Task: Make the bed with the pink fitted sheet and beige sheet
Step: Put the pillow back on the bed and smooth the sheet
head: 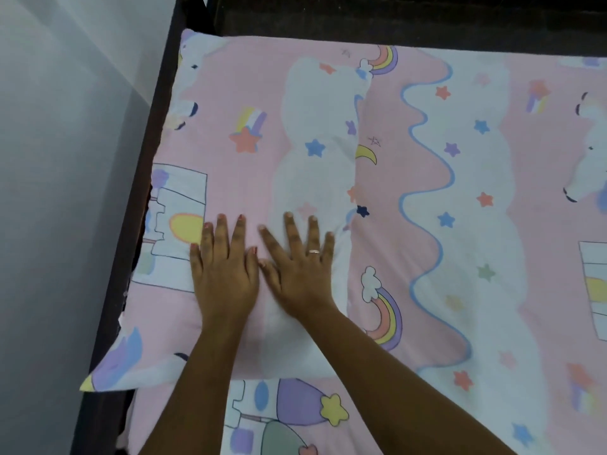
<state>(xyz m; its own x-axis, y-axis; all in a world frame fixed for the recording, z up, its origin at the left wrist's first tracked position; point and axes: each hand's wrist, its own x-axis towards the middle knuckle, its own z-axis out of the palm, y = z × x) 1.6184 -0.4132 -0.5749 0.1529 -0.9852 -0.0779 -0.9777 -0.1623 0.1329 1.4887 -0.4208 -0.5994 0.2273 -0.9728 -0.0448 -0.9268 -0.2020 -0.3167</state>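
Pink sheet (410, 198) covers the bed across the frame; a matching pillow (256, 178) lies at left. Left hand (226, 270) and right hand (299, 267) rest flat on it, fingers spread, gripping nothing. Fabric appears light, soft, limp; best gripped at edges. No beige sheet visible.

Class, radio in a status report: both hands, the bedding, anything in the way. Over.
Left hand and right hand open, flat on the pillow. Pink fitted sheet spread over the mattress. Beige sheet not in view. Nothing blocking.
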